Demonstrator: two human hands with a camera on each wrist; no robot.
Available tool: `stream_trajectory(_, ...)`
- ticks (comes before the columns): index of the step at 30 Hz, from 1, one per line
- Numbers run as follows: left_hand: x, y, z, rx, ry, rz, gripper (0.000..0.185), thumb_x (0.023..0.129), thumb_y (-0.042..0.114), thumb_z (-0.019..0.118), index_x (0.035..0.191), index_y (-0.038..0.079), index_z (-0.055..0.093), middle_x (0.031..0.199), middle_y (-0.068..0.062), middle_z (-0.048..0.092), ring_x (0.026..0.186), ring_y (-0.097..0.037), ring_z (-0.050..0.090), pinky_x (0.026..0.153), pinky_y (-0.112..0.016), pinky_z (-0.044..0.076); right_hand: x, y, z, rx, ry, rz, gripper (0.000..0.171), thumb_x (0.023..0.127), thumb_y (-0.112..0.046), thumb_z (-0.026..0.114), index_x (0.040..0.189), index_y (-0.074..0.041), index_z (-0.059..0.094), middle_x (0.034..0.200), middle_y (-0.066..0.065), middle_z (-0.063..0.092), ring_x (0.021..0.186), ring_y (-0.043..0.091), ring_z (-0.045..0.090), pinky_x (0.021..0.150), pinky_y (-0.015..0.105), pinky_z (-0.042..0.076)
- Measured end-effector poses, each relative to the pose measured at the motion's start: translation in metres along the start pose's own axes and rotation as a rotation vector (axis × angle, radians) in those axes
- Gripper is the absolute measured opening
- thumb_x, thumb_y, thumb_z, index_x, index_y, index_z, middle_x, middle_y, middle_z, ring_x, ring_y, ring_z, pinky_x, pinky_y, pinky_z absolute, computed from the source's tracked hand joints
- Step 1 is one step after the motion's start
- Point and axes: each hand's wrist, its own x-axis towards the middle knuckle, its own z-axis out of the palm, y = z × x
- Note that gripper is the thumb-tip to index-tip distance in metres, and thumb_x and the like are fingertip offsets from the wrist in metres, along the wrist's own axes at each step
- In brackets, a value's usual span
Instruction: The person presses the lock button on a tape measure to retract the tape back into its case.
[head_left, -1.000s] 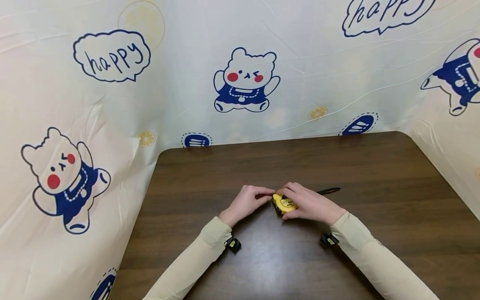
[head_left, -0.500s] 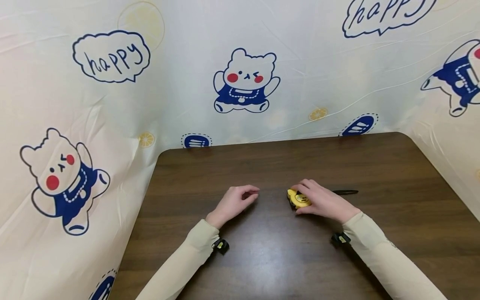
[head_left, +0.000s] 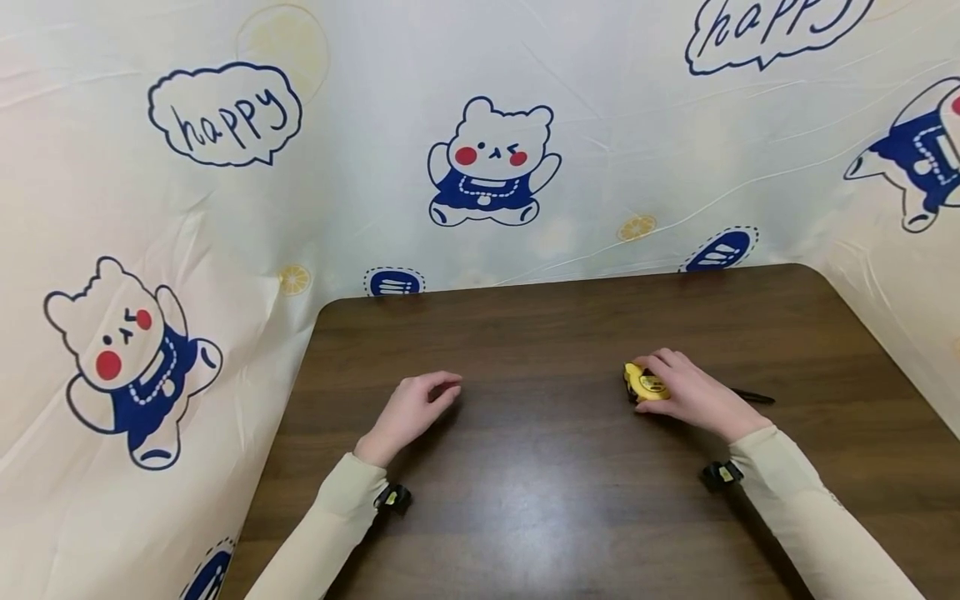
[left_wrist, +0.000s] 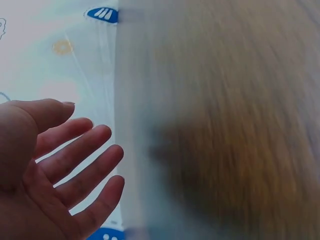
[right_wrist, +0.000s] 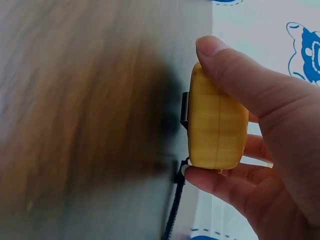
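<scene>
A yellow tape measure (head_left: 645,386) is gripped by my right hand (head_left: 699,394), right of the table's middle. In the right wrist view, thumb and fingers close around the yellow case (right_wrist: 218,120) from opposite sides, and a black clip shows on one face. A black wrist strap (head_left: 753,397) trails from it to the right, behind the hand. My left hand (head_left: 408,411) is left of the middle, well apart from the tape measure, and holds nothing. Its fingers (left_wrist: 97,167) are relaxed and slightly bent in the left wrist view. No blade stretches between the hands.
Both hands are over a dark brown wooden table (head_left: 525,467) with rounded far corners. A pale cloth (head_left: 360,192) printed with bears hangs behind it and along the sides. A small black camera (head_left: 393,498) sits on the left wrist, another camera (head_left: 722,475) on the right.
The hands, close together at the tape measure a second ago, have moved apart. My left hand let go and went left; my right hand carried the tape measure right, its strap trailing.
</scene>
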Motion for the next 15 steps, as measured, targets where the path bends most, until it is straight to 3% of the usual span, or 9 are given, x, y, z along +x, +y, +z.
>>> stream_trajectory(9,-0.015,-0.009,-0.015,0.066,0.013,0.0,0.034,0.103,0.025,0.068,0.133,0.009,0.071,0.131,-0.006,0.071,0.121,-0.027,0.067,0.104,-0.05,0.052,-0.008,0.007,0.0,-0.005,-0.008,0.061,0.069,0.087,-0.034,0.087,0.14,-0.002,0.058,0.123,0.015,0.06,0.108,0.028,0.057,0.092,0.049,0.053)
stream_trajectory(15,-0.026,-0.01,-0.016,0.104,0.065,-0.012,0.036,0.103,0.027,0.068,0.134,0.008,0.07,0.134,-0.009,0.07,0.124,-0.03,0.065,0.105,-0.053,0.051,-0.015,0.002,-0.003,-0.015,0.0,0.092,0.067,0.093,-0.038,0.08,0.144,-0.003,0.055,0.137,0.022,0.056,0.121,0.039,0.056,0.101,0.061,0.049)
